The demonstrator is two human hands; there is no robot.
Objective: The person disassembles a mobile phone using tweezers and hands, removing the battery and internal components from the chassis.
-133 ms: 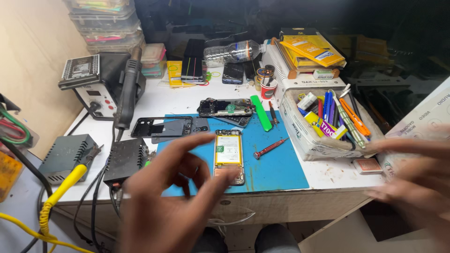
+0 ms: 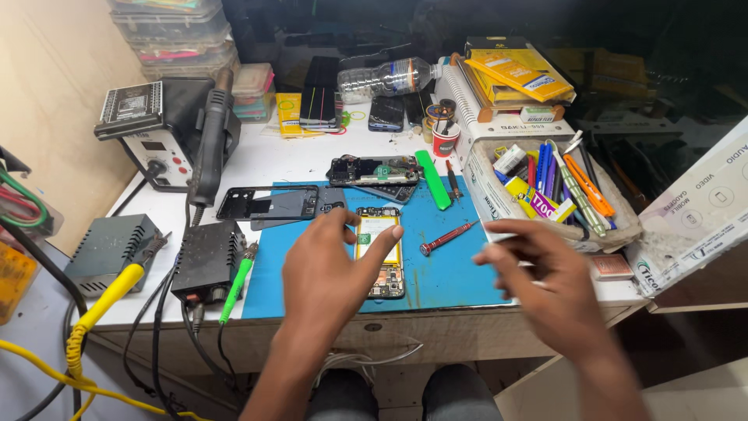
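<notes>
Left hand (image 2: 331, 269) spread, empty, beside opened yellow-batteried phone (image 2: 379, 251) mid blue mat (image 2: 444, 273); right hand (image 2: 545, 292) blurred, seemingly loose, near white cardboard box (image 2: 487, 191) of coloured pens (image 2: 553, 183).

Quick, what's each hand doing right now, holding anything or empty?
Left hand: open, holding nothing, fingers spread over the opened phone on the blue mat.
Right hand: open, motion-blurred, empty as far as shows, near the red screwdriver.

Phone-repair workshop: blue work mat (image 2: 460, 269), hot-air soldering station (image 2: 160, 129), opened phone (image 2: 379, 251), screwdriver (image 2: 446, 238).
</notes>
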